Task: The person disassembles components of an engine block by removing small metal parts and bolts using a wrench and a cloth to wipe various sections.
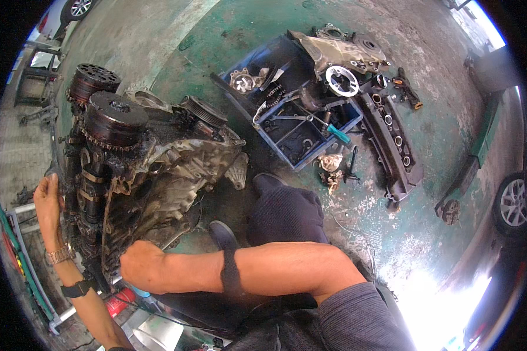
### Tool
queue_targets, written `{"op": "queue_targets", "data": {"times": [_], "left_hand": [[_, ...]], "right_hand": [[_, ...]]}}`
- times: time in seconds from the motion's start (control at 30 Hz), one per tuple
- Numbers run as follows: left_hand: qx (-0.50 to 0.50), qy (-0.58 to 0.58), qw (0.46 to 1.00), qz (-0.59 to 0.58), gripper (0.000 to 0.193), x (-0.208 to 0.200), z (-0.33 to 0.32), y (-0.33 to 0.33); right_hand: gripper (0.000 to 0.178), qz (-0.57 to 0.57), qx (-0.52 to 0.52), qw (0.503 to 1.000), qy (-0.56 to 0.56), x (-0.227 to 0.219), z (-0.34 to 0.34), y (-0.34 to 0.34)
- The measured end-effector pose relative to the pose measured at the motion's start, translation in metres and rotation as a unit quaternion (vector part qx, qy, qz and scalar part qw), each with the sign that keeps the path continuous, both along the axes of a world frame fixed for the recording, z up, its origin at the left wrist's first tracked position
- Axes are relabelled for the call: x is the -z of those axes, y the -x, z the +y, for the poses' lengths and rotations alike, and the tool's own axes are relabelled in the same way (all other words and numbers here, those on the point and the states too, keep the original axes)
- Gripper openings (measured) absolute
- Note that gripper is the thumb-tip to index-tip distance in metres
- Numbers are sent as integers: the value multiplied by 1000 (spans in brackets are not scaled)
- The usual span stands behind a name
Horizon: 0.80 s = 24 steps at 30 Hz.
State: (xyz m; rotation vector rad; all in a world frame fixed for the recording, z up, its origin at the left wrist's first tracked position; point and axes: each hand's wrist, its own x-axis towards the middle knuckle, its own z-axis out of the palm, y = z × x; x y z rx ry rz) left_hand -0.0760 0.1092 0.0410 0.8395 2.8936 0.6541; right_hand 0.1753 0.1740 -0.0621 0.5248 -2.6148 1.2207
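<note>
A greasy engine block (170, 158) stands on its end at the left, with two toothed cam gears (116, 120) and a ribbed pulley (204, 111) on top. My left hand (48, 199) is at its far left side, fingers bent in against a dark part there; what they grip is too small to make out. Across the near end of the engine lies my right forearm. My right hand (141, 266) is closed in a fist at the engine's lower edge, and what it holds, if anything, is hidden.
Right of the engine sits a blue crate (287, 155) with parts and a teal-handled screwdriver (338, 133). An aluminium cover (339, 50) leans over its far edge. A long valve cover (392, 140) lies beside it. My shoe (223, 234) is close to the engine. Metal rails (58, 319) stand lower left.
</note>
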Motion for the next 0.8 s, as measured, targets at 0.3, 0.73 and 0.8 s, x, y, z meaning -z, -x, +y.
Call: {"op": "queue_targets", "data": {"times": [0.3,0.73,0.8], "left_hand": [[19,-3,999,27,22,0,-2,-3],[-12,-5,999,33,27,0,13,-29],[7,-1,999,40,28,4,0,-11]], "right_hand": [[14,-14,2,1000,-5,-2,0,1],[14,-24,-1,1000,-4,1,-1,2],[14,-22,0,1000,-3,1,0,1]]}}
